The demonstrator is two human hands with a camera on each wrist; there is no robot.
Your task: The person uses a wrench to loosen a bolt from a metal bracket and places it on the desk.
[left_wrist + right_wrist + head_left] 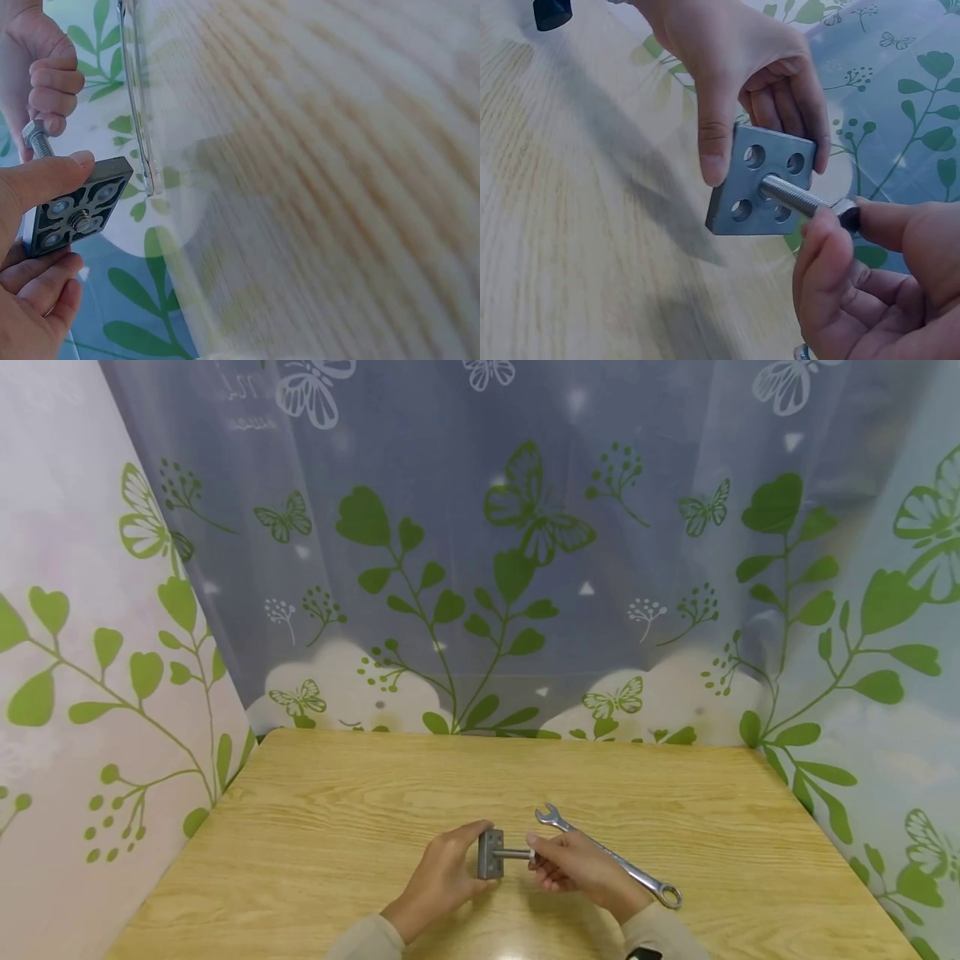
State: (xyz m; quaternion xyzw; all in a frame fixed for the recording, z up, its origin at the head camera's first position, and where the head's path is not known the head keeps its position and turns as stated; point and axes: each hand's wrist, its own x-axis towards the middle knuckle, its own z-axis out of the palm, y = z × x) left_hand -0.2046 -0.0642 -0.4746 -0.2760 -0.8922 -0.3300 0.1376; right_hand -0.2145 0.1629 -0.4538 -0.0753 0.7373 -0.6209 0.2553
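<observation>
My left hand (442,868) grips a square grey metal plate (774,157) by its edges, thumb on one side and fingers on the other. The plate stands on edge above the table, with four round holes near its corners. A hex-head bolt (799,196) passes through its middle hole, and the threaded tip (81,221) shows on the recessed back. My right hand (581,868) pinches the bolt's head between thumb and fingers. A silver combination wrench (630,867) lies on the table behind the right hand, partly hidden by it.
The wooden table (337,793) runs back to a hanging cloth (465,635) printed with leaves and butterflies. Similar cloth stands along the left side (82,610) and right side (885,710). The wrench's open end points toward the far side.
</observation>
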